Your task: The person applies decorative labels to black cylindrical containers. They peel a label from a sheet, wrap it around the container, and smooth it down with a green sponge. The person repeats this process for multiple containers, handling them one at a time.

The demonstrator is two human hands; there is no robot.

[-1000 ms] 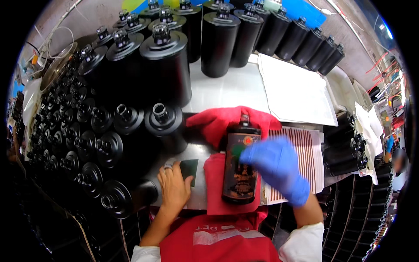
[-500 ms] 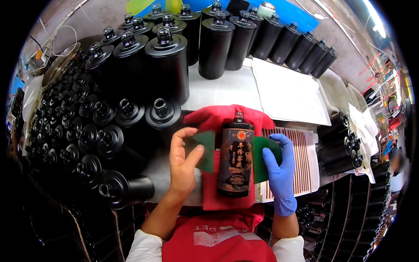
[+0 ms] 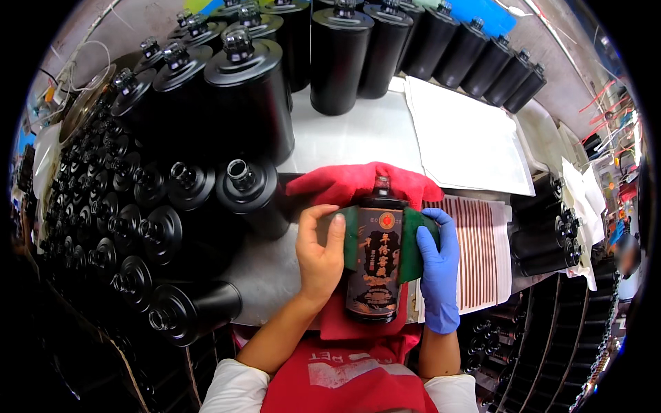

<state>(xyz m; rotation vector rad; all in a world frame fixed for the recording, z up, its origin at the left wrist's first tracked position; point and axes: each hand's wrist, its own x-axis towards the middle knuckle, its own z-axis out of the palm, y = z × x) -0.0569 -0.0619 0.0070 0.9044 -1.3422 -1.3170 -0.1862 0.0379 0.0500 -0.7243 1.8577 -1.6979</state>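
A black glass bottle [image 3: 375,265] with a dark label printed in copper and red lies on a red cloth [image 3: 344,180], its neck pointing away from me. My bare left hand [image 3: 320,258] pinches a thin green squeegee card [image 3: 351,237], whose edge meets the bottle's left side. Opposite it, my right hand [image 3: 441,272], in a blue glove, grips a second green squeegee card [image 3: 411,248] along the bottle's right edge. This right card looks slightly bent. Both thumbs lie on the near faces of the cards, and the other fingers are partly hidden behind them.
Plain black bottles [image 3: 251,89] stand in rows at the back and crowd the left side. One black bottle [image 3: 196,310] lies at the front left. Brown-striped sheets [image 3: 475,255] lie to the right, below white paper [image 3: 468,134]. More black bottles [image 3: 544,248] lie at the far right.
My left hand has moved right, bringing its card from apart to against the bottle. The right card has come in closer along the other side. The whole view has shifted slightly.
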